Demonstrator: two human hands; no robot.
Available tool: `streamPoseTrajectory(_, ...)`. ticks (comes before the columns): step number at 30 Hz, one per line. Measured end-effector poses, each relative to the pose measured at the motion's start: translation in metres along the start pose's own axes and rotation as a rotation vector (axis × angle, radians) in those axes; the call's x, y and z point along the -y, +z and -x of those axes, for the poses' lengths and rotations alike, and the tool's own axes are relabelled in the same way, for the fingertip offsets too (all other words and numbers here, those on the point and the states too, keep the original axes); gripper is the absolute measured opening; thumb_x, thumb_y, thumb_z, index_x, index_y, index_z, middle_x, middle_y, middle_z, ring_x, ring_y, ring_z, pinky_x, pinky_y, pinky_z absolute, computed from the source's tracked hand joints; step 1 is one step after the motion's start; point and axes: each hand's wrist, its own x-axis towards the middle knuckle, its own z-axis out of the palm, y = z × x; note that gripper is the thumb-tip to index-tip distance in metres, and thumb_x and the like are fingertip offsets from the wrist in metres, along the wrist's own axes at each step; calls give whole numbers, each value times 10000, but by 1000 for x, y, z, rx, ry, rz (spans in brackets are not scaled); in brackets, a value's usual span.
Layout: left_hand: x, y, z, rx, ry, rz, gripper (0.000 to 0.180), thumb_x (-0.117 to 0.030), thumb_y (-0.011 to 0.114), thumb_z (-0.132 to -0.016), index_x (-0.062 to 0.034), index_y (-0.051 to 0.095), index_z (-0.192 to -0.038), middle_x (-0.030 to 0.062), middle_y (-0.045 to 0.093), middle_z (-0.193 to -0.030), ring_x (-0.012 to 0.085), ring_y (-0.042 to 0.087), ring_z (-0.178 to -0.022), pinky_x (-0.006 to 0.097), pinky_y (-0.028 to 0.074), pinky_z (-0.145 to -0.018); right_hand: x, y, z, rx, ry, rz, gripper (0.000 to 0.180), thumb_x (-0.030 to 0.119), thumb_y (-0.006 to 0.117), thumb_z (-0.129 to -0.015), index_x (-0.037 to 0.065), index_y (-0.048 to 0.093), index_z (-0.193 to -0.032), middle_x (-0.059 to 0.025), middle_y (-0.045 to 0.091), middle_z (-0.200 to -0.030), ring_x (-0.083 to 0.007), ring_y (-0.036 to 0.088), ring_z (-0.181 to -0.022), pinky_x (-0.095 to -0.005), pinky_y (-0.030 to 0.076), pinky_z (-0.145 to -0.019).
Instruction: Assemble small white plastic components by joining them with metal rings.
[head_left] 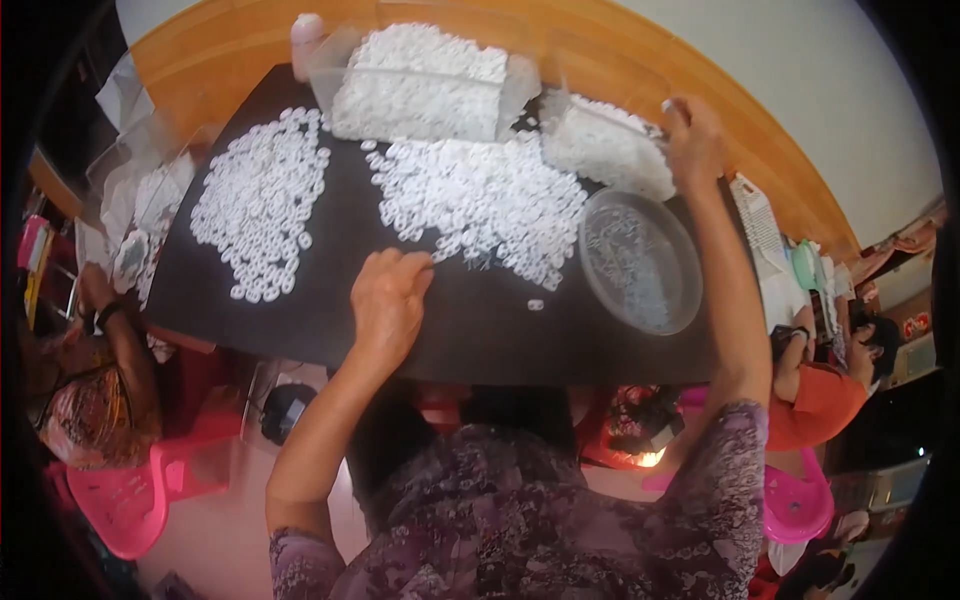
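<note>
My left hand (388, 303) is closed, fingers curled together, at the near edge of a middle pile of small white oval plastic pieces with holes (480, 195). What its fingertips hold, if anything, I cannot make out. My right hand (696, 142) is raised over the right end of a smaller clear bin (610, 150) of white pieces. A small white piece (667, 105) shows between its thumb and fingers. Below my right forearm lies a round clear tray (640, 262) with tiny bluish-clear bits in it. A lone white piece (536, 304) sits by the middle pile.
A large clear bin heaped with white pieces (420, 90) stands at the back of the dark table (330, 335). Another pile (262, 200) spreads at left. A pink bottle (307, 45) stands behind. People sit at the left (100, 390) and right (825, 395), near pink chairs.
</note>
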Motion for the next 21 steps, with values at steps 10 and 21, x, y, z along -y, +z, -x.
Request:
streamPoseTrajectory(10,0,22,-8,34,55,-51,168,-45,670,-710,-98,675,-870,78,533,-722,257,525,-712,382,433,-603,68,14,47,119,-338,-179,137,4,581,-736,53,657,-839,-129,624,-800,-303,580,-772,-392,455,-671)
streamPoseTrajectory(21,5,11,1,-4,-36,23,133,-26,653,-736,-55,651,-866,91,536,-720,270,539,-735,369,427,-644,140,20,150,597,-395,-476,97,66,675,-681,68,585,-718,-87,518,-720,-283,512,-738,-385,414,-628)
